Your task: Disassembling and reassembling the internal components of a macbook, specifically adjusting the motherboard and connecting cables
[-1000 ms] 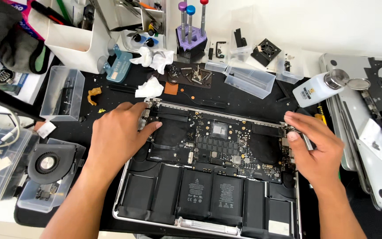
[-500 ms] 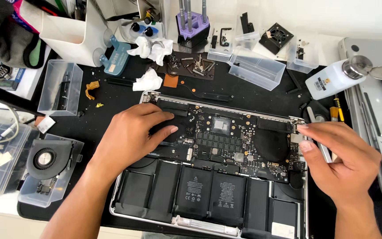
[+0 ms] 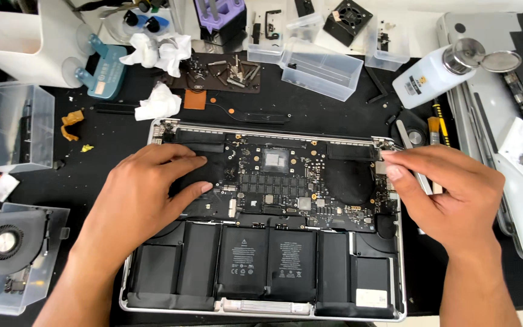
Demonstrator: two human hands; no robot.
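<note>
The opened laptop lies bottom-up on my black bench, black battery cells nearest, white label at the corner. My left hand rests spread on the logic board; my right hand pinches metal tweezers at its edge, nearer the corner than before. Beyond stand a clear tray and white bottle.

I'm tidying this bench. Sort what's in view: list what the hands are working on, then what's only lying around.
In hand:
- opened laptop
- its logic board, under the left hand
- metal tool gripped by the right hand

Lying about:
- white bottle
- loose fan
- clear trays
- crumpled tissues
</note>
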